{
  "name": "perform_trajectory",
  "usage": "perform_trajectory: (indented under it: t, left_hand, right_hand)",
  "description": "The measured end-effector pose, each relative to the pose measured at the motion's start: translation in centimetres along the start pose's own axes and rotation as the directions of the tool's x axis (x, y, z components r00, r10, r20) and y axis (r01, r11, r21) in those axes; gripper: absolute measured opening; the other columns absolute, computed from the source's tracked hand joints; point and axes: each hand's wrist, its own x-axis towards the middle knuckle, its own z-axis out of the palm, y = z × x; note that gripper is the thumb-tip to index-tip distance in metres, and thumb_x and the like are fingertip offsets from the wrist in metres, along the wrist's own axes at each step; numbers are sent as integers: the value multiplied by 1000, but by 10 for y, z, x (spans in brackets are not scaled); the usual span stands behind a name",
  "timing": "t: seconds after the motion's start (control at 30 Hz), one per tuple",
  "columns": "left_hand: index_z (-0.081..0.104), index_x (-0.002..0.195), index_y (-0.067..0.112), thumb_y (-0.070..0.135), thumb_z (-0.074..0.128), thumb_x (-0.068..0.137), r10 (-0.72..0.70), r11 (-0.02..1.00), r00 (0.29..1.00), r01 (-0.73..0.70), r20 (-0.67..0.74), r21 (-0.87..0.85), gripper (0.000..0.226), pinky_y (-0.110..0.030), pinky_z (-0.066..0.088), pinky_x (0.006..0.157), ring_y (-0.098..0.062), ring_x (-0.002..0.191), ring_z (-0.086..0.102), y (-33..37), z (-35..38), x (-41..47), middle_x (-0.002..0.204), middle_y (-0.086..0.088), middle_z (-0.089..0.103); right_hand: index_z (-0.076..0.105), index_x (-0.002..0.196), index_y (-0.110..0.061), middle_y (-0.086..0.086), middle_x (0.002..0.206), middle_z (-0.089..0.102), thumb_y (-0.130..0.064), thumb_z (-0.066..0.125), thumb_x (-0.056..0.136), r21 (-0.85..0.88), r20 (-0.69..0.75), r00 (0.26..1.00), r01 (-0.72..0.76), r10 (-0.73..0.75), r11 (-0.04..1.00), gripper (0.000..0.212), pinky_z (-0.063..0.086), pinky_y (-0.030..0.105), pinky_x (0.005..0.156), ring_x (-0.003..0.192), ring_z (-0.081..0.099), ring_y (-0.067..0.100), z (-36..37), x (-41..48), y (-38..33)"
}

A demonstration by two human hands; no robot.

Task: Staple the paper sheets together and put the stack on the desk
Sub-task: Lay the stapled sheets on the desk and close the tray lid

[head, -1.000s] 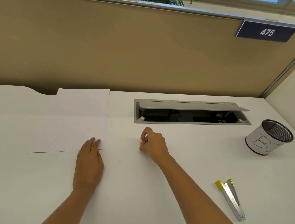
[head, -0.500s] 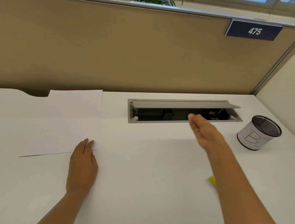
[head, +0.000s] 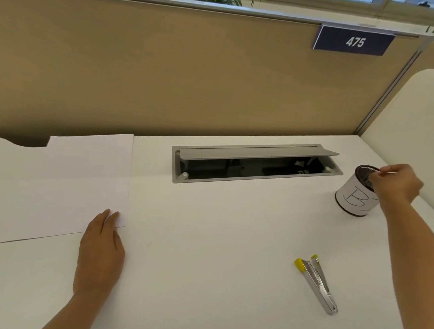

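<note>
matt white paper sheets (head: 78, 178), smooth matt desk (head: 200, 281), glossy metal stapler (head: 317, 283), black mesh cup (head: 356, 195)

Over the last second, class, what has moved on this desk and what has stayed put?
The right hand swung from the middle of the desk, right of the paper sheets, out to the mesh cup marked B, fingers pinched at its rim; whether it holds anything is unclear. The left hand stayed flat on the sheets' near corner. The stapler lies untouched.
</note>
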Motion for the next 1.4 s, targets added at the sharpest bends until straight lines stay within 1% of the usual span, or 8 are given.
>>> perform_trajectory:
  t: [0.27,0.47,0.63,0.77,0.9,1.0,1.2,1.4]
  left_hand:
    - [48,133,9,5,33,95,-6,1000,1000,6,-6,-8,41,-43,28,113,-26,135,34,-1,1,0,144,-7,43]
    - [48,133,9,5,33,95,-7,1000,1000,7,-8,-8,41,-43,28,113,-26,135,34,-1,1,0,144,-7,43]
    - [48,133,11,6,33,95,-15,1000,1000,15,-6,-20,41,-41,28,113,-25,136,34,-1,1,0,145,-6,42]
    - [47,135,13,8,33,96,-31,999,1000,30,-5,-41,41,-39,27,114,-23,136,33,0,0,-1,146,-5,41]
    - [48,134,12,9,34,97,-41,994,999,39,-19,-101,39,-37,27,114,-23,136,34,6,-2,-2,145,-5,42]
    - [47,134,13,12,33,98,-44,993,999,42,-16,-106,39,-38,27,114,-22,137,34,5,-3,-2,146,-3,41]
    - [47,134,10,7,33,95,-24,999,1000,24,-7,-45,41,-38,26,115,-24,137,33,7,-5,-2,146,-7,41]
    - [44,136,10,8,32,96,-33,999,999,33,8,-38,42,-38,25,115,-24,139,30,7,-6,-3,148,-7,38]
  right_hand:
    - [71,97,-6,19,108,67,0,51,85,-146,94,990,116,-103,982,24,47,37,95,105,59,37,11,14,3]
    - [69,92,-4,18,85,66,5,56,80,-114,76,987,151,-143,982,20,48,33,90,97,63,32,10,13,8]
    - [68,93,-4,19,94,70,-12,63,83,3,16,969,248,-248,969,14,46,36,85,94,63,32,17,-15,-3]
    - [70,89,-6,13,86,70,-14,64,83,178,159,906,365,-393,914,11,47,23,71,65,58,3,39,-80,-21]
    - [70,94,-10,-1,84,64,-14,64,86,301,460,742,387,-488,872,11,42,5,65,73,57,8,64,-182,-31]
    - [71,94,-11,-1,89,68,-16,66,85,353,663,519,418,-539,837,12,42,1,67,71,57,2,84,-250,-33]
    - [71,96,-11,6,96,67,-17,66,83,409,832,99,557,-546,723,15,49,26,83,85,61,14,103,-323,-32]
    - [70,94,-9,9,97,64,-17,67,82,417,830,-14,680,-557,603,15,43,24,74,87,60,21,110,-331,-37]
